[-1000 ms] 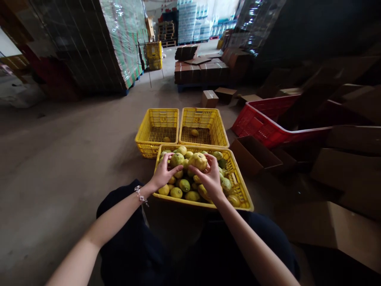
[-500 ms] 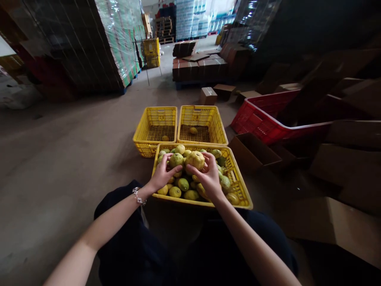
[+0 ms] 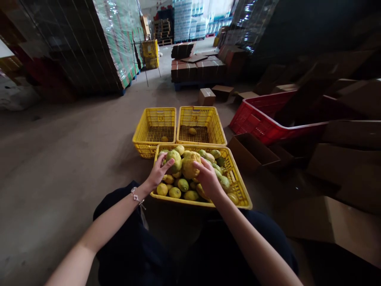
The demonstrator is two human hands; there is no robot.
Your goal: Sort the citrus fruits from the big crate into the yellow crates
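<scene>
My left hand [image 3: 156,174] is closed around a greenish lemon [image 3: 175,161], its thumb lying across the near side. My right hand [image 3: 208,179] grips a larger, lumpy yellow lemon [image 3: 189,165] close beside the green one. Both fruits are held over the near yellow crate [image 3: 242,186], which contains many more green and yellow lemons [image 3: 183,184]. The far fingers of both hands are partly hidden behind the fruit.
Two more yellow crates stand just beyond: the left crate [image 3: 139,135] and the right crate [image 3: 218,129], each with one lemon inside. A red crate [image 3: 256,123] and open cardboard boxes [image 3: 253,153] lie to the right. Stacked cardboard [image 3: 198,70] sits on a pallet farther back.
Both lemons have turned in my hands and come slightly nearer to me. My hands have moved a little apart from the fruit's earlier pose, each keeping its hold.
</scene>
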